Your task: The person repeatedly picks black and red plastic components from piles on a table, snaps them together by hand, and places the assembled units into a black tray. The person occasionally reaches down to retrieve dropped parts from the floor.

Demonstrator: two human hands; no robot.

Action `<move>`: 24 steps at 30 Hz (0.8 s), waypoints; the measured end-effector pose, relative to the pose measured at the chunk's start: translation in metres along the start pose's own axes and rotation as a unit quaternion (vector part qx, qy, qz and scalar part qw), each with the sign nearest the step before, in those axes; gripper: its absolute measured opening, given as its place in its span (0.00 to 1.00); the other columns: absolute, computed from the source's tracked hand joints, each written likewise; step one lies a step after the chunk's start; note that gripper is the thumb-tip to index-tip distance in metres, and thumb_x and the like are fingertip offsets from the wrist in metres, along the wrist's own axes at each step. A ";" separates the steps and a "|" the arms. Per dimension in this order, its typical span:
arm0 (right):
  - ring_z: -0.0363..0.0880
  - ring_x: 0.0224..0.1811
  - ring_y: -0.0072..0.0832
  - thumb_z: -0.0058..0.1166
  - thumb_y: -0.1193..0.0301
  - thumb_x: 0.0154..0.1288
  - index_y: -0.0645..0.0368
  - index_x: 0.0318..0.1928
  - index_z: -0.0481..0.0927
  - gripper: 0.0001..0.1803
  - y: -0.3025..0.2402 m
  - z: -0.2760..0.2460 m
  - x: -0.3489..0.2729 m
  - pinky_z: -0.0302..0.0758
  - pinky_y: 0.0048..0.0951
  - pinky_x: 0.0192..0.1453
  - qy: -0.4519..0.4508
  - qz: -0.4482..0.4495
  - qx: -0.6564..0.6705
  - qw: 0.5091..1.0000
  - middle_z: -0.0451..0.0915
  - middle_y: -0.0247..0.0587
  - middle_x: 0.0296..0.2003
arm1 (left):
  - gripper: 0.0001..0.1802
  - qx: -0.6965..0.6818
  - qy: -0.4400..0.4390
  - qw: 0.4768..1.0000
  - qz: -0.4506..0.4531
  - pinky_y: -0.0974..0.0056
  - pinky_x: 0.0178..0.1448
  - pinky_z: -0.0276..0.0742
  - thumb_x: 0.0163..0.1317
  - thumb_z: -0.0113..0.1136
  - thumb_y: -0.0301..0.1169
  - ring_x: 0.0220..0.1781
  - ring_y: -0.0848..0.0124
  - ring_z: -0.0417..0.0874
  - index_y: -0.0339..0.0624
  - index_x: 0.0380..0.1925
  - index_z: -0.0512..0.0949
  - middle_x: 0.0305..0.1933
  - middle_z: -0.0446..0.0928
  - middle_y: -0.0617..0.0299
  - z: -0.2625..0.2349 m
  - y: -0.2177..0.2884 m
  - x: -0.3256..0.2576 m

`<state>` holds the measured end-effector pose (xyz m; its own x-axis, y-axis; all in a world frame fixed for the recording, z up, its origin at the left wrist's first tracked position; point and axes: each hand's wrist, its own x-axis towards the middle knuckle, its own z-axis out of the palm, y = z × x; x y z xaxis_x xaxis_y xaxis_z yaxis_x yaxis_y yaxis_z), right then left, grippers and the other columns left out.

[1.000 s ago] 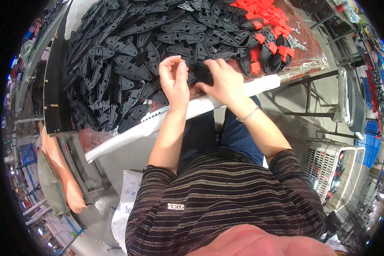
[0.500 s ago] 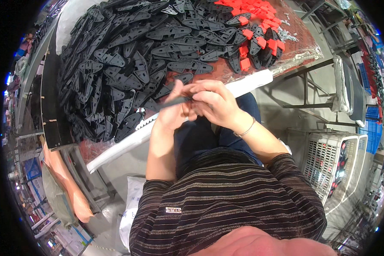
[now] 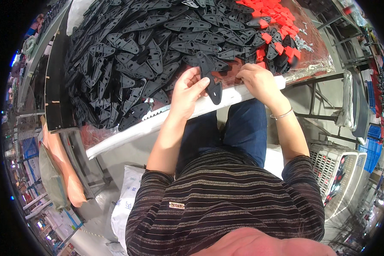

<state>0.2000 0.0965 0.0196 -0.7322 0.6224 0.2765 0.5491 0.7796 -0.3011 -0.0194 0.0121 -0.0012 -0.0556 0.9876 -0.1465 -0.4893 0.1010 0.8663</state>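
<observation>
My left hand grips a dark grey, leaf-shaped plastic plate with slots, thumb on top, tilted over the table's front edge. Apart from it, my right hand hovers above the white padded edge, its fingers bent and pressed together. Whatever lies between those fingertips is hidden. Beyond both hands spreads a big heap of similar dark plates. To the far right of the heap lie bright red plastic pieces, some resting on or fitted to dark plates.
Small silvery metal parts are scattered beside the red pieces on the red tabletop. A black board borders the table on the left. White plastic crates stand on the floor at right, and a white sack lies at lower left.
My hands were together around a dark plate; now they are apart. The left keeps the plate, turned more upright, and the right has moved rightward. The view has shifted slightly.
</observation>
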 end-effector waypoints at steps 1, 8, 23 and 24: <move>0.77 0.35 0.39 0.51 0.79 0.52 0.59 0.34 0.79 0.08 0.001 0.000 0.003 0.74 0.34 0.39 -0.016 0.007 0.001 1.000 0.77 0.39 0.32 | 0.16 0.000 0.001 1.000 0.007 0.77 0.31 0.67 0.59 0.59 0.28 0.30 0.82 0.74 0.38 0.47 0.73 0.36 0.76 0.67 0.001 -0.002 0.001; 0.75 0.34 0.41 0.49 0.81 0.49 0.63 0.31 0.76 0.07 -0.008 -0.007 0.004 0.74 0.35 0.38 -0.052 -0.017 -0.016 0.998 0.73 0.44 0.28 | 0.14 0.000 0.024 0.999 0.046 0.76 0.32 0.71 0.59 0.59 0.27 0.33 0.80 0.76 0.38 0.45 0.72 0.38 0.76 0.65 -0.005 -0.011 0.009; 0.69 0.31 0.12 0.55 0.79 0.60 0.64 0.44 0.76 0.11 -0.050 0.000 0.020 0.69 0.15 0.35 0.123 0.164 0.592 0.779 0.72 0.25 0.28 | 0.12 0.008 -0.002 0.990 0.138 0.73 0.38 0.77 0.58 0.61 0.22 0.33 0.78 0.77 0.34 0.41 0.73 0.38 0.78 0.60 0.004 -0.012 0.000; 0.70 0.31 0.13 0.55 0.79 0.60 0.64 0.44 0.76 0.11 -0.050 0.004 0.020 0.70 0.15 0.35 0.129 0.172 0.605 0.766 0.73 0.26 0.29 | 0.12 0.022 0.007 0.990 0.140 0.73 0.34 0.76 0.57 0.62 0.22 0.30 0.78 0.76 0.34 0.40 0.73 0.36 0.78 0.61 0.005 -0.011 -0.001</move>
<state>0.1563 0.0694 0.0363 -0.4375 0.8917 0.1156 -0.1991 0.0293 -0.9795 -0.0101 0.0109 -0.0082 -0.1957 0.9759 0.0968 -0.4149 -0.1719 0.8935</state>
